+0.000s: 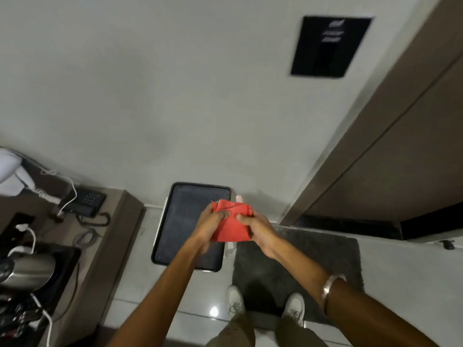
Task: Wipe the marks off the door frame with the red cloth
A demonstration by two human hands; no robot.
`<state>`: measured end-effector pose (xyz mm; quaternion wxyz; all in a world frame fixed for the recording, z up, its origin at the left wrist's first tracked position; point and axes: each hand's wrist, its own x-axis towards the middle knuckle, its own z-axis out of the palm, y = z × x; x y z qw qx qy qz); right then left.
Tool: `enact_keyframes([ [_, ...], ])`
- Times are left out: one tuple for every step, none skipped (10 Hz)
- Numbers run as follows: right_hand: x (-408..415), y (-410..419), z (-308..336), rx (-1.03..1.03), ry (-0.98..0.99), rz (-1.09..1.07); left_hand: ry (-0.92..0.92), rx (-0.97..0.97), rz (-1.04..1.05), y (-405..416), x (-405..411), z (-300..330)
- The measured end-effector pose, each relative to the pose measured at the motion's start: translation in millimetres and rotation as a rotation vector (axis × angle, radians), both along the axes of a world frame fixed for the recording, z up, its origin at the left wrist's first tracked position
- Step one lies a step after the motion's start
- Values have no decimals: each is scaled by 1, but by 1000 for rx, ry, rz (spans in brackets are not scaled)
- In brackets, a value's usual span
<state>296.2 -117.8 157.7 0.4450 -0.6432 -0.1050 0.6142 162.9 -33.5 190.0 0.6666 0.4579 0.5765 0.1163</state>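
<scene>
A folded red cloth is held in front of me at waist height, between both hands. My left hand grips its left edge, thumb on top. My right hand pinches its right edge. The brown door frame runs diagonally up the right side of the view, an arm's length to the right of the cloth. Marks on the frame are too faint to make out.
A black tray leans against the white wall below my hands. A dark mat lies before the door, under my shoes. A brown counter at left carries a phone, cables and a steel kettle. A black wall panel hangs above.
</scene>
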Motion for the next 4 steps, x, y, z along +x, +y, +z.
enact_keyframes([
  [-44,38,-56,-182,-128,79,89,-76,-28,26,-42,-64],
  [-70,57,-100,-282,-200,114,150,-67,-52,40,-64,-111],
  [-83,82,-144,-358,-347,221,246,17,-50,57,-78,-163],
  [-86,84,-159,-338,-526,239,346,122,-92,58,-85,-183],
])
